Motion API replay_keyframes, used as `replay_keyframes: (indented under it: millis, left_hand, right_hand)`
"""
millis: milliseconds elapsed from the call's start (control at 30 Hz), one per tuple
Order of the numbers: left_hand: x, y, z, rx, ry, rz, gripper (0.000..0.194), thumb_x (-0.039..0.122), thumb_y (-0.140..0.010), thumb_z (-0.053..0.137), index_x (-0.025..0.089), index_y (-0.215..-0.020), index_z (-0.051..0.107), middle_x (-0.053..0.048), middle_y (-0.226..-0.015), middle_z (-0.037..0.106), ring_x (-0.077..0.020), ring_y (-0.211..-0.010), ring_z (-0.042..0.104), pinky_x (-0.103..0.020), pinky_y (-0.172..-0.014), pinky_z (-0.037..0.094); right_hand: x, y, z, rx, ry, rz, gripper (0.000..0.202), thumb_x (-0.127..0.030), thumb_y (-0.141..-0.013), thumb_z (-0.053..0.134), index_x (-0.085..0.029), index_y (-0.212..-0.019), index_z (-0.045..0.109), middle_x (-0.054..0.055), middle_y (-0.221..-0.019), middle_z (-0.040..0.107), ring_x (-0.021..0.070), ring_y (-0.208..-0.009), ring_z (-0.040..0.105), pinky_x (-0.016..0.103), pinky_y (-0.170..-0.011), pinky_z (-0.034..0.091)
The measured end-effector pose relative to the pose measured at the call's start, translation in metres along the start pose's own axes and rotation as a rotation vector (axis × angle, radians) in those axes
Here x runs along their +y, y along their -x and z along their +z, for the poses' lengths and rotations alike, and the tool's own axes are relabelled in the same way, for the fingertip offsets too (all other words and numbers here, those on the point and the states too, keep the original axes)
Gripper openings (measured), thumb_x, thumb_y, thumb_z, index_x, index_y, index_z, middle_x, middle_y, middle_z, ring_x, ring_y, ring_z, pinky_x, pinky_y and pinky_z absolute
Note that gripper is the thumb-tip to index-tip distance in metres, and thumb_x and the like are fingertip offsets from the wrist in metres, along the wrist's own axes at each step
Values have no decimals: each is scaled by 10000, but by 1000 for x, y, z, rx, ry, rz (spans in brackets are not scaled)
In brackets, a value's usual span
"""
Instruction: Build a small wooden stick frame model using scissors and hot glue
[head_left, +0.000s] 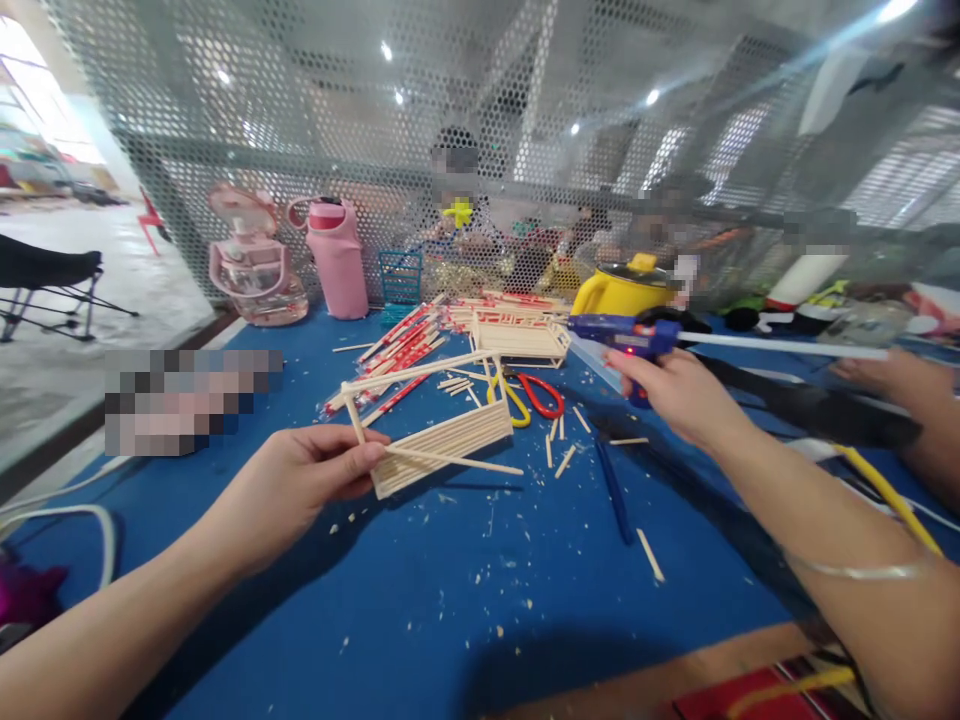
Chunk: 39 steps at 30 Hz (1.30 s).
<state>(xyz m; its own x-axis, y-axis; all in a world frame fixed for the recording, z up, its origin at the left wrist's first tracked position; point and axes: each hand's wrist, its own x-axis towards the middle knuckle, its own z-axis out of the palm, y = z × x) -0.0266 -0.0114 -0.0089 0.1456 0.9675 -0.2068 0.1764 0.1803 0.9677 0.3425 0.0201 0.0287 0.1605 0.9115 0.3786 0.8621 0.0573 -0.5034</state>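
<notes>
My left hand [319,468] pinches one end of a small frame built from wooden sticks [450,440], holding it above the blue table. A loose-looking stick [465,462] juts to the right across the frame from my fingertips. In my right hand [679,390] is a blue hot glue gun [622,335] with a red light lit. Its nozzle points left, and a long white glue stick [780,345] sticks out of its back. Behind the frame lies another stick-built piece [517,340]. Scissors with red and yellow handles [541,395] rest between them.
Red-and-white paper-wrapped chopsticks [405,345] are heaped at the back. Cut stick pieces and a blue-handled tool [615,490] lie on the blue table [420,610]. Pink bottles [337,260] and a yellow pot [626,290] stand along a perforated metal screen [300,130]. Another person's hand [892,380] is at right.
</notes>
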Motion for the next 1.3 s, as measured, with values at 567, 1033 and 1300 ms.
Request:
replay_keyframes:
  millis: [567, 1033, 1300]
  left_hand:
    - [-9, -1, 2, -5, -333, 188, 398, 533, -715, 652, 190, -899, 737, -26, -726, 687, -150, -639, 551, -238, -577, 421]
    - [-8, 1, 2, 7, -356, 194, 370, 513, -707, 659, 198, -881, 746, -28, -710, 689, -163, -616, 555, -244, -550, 420]
    - [-8, 1, 2, 13, -359, 217, 320, 486, -698, 679, 216, -853, 757, -36, -747, 715, -187, -648, 592, -255, -570, 448]
  right_hand:
    - [-42, 80, -4, -250, 181, -341, 261, -397, -919, 430, -219, -1074, 541, 29, -926, 692, 190, -761, 655, 283, -649, 495]
    - [-45, 84, -8, -184, 229, -387, 315, -404, -894, 458, -199, -1084, 604, 17, -729, 695, 209, -666, 655, 286, -604, 484]
    - [-46, 85, -8, -190, 216, -360, 324, -412, -888, 461, -201, -1079, 613, 23, -663, 684, 237, -602, 643, 319, -607, 510]
